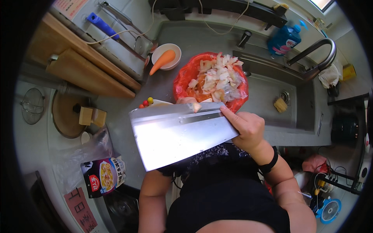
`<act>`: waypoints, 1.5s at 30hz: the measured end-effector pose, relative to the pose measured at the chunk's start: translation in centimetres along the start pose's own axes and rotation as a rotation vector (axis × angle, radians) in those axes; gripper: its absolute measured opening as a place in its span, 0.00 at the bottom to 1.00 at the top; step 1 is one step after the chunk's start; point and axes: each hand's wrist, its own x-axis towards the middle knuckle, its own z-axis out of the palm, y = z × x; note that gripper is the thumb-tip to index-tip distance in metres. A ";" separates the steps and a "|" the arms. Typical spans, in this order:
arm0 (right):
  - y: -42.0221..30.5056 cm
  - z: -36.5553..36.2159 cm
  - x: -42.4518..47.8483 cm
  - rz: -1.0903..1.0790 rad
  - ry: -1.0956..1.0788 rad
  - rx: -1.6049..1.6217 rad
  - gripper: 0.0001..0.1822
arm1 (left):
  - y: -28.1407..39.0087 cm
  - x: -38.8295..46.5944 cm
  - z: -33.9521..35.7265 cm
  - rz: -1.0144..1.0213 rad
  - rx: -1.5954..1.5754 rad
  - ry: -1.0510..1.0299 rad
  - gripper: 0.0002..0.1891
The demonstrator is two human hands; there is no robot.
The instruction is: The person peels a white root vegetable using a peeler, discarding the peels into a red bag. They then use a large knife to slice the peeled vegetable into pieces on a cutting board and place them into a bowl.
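Observation:
My right hand [247,128] grips the end of a broad metal cleaver [180,137], held flat-side up in front of my body. A small pale peeling [195,107] clings to the blade's far edge. Most of my left hand [187,100] is hidden behind the blade; only a bit shows past the far edge, so what it holds cannot be told. Just beyond lies a red plastic bag [182,77], opened wide, with pale peelings [220,75] and clear plastic in it. A peeled carrot [163,60] rests in a white bowl [177,59] to the left of the bag.
Small red and yellow round things [147,102] lie by a partly hidden white dish [160,102]. On the right is a steel sink [265,102] with a curved faucet [329,52] and a yellow sponge [280,104]. Wooden boards [87,72] lean at left, above a food packet [103,176].

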 end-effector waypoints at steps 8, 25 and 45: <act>6.1 1.7 -2.5 0.376 -0.100 -0.191 0.19 | 0.3 0.0 -5.6 0.403 0.757 0.448 0.21; 5.2 3.2 -2.0 0.367 -0.176 -0.103 0.15 | -4.3 -4.3 -12.3 -0.189 1.068 0.531 0.16; 5.3 2.6 -2.7 0.368 -0.186 -0.103 0.17 | -5.7 -4.7 -10.3 -0.539 1.381 0.517 0.27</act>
